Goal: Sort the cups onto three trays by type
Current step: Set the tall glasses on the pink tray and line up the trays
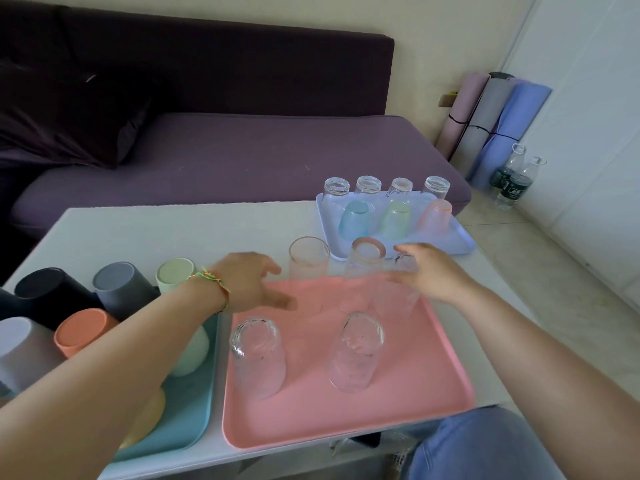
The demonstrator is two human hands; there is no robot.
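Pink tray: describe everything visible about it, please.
The pink tray is a rectangular, matte, plastic-looking tray with rounded corners and a low raised rim. It lies flat on the white table, close beside the teal tray on its left. Five clear glasses stand on it, the two nearest upside down. The left hand hovers over its far left corner; the right hand is at a far glass. Neither visibly touches the tray.

head: worn high | faces forward-down | close over table (145, 230)
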